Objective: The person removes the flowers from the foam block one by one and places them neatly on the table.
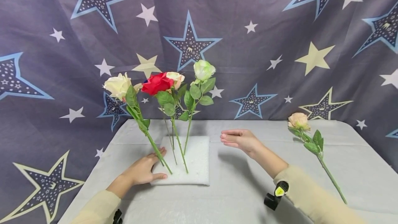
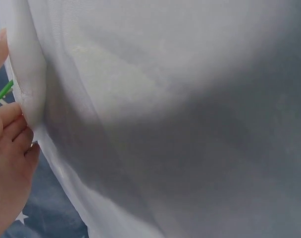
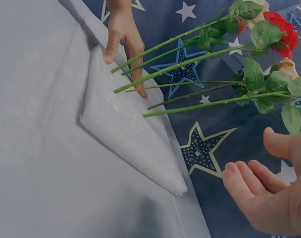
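A left hand (image 1: 143, 170) rests flat, fingers straight, on the white rectangular foam block (image 1: 194, 168) holding upright artificial roses (image 1: 158, 83). The right hand (image 1: 239, 140) hovers relaxed and empty just beside the block's far corner.

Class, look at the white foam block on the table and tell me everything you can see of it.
The white foam block is a flat, roughly square slab with a slightly grainy, soft-looking surface and rounded edges. It lies flat on the grey tablecloth, left of centre. Four flower stems stand stuck into its top, some leaning. The left hand rests on its near left corner, fingers over the top and thumb along the front edge. The right hand hovers beside it, not touching.
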The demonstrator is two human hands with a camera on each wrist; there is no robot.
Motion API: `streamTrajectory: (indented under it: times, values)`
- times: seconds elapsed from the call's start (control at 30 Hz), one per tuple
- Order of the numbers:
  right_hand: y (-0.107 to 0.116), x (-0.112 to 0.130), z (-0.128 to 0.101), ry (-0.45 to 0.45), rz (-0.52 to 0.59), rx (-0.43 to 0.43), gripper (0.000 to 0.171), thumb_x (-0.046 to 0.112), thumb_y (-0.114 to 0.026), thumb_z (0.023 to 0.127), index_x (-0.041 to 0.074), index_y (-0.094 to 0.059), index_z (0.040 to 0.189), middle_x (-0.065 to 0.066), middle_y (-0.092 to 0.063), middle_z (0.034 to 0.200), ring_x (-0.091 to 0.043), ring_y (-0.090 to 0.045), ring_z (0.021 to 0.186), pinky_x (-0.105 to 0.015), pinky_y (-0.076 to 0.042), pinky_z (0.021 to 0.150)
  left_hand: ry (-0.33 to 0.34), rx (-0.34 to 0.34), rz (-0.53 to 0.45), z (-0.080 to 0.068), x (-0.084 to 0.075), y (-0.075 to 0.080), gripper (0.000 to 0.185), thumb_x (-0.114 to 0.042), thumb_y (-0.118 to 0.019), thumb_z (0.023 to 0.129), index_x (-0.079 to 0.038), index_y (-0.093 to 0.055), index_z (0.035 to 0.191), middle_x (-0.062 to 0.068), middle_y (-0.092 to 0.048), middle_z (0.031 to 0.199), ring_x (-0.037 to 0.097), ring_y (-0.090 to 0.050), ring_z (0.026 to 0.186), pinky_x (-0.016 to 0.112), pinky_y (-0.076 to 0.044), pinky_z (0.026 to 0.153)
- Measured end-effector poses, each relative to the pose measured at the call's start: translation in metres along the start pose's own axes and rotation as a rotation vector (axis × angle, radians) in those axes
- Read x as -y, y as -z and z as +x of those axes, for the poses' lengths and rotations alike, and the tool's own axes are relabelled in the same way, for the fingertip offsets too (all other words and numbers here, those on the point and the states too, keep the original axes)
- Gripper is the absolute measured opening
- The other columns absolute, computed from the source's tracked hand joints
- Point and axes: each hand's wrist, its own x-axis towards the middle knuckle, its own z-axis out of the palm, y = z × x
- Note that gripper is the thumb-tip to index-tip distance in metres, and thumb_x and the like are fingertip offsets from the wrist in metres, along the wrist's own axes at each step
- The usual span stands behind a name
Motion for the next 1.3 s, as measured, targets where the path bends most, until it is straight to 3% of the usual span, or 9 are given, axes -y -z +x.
streamTrajectory:
  times: [0.37,0.57,0.77,1.3]
  values:
    - [-0.024,-0.004,0.009,0.027,-0.009,0.021,0.046,0.007,-0.059,0.094,-0.014,-0.046,0.134,-0.031,-0.051,0.136,-0.037,-0.057,0.124,-0.032,-0.053,0.100,-0.019,-0.010,-0.002,0.000,-0.001,0.001,0.091,-0.056,-0.069,0.079,0.003,-0.041,0.143,0.021,-0.041,0.150,0.041,-0.041,0.137,0.055,-0.035,0.114]
    - [-0.042,-0.008,0.017,0.038,0.027,0.018,0.044,0.005,-0.061,0.092,-0.012,-0.049,0.132,-0.029,-0.055,0.134,-0.029,-0.065,0.116,-0.031,-0.055,0.097,-0.004,0.000,-0.004,0.001,-0.001,0.001,0.091,-0.056,-0.069,0.079,0.002,-0.041,0.143,0.020,-0.040,0.151,0.040,-0.041,0.138,0.053,-0.034,0.115]
    - [-0.065,-0.015,0.022,0.115,0.020,-0.004,0.040,0.003,-0.061,0.091,-0.008,-0.055,0.129,-0.024,-0.057,0.133,-0.017,-0.067,0.109,-0.029,-0.055,0.096,-0.002,0.003,-0.007,0.001,-0.001,0.001,0.091,-0.056,-0.069,0.079,0.002,-0.041,0.143,0.020,-0.041,0.151,0.040,-0.042,0.137,0.053,-0.035,0.114]
    - [-0.097,-0.030,0.027,0.188,0.026,0.081,0.041,0.008,-0.062,0.091,-0.008,-0.055,0.128,-0.026,-0.058,0.132,-0.013,-0.067,0.108,-0.030,-0.055,0.097,-0.008,-0.002,-0.012,0.002,0.001,0.000,0.090,-0.055,-0.070,0.078,0.003,-0.042,0.142,0.021,-0.042,0.149,0.040,-0.042,0.137,0.052,-0.035,0.114]
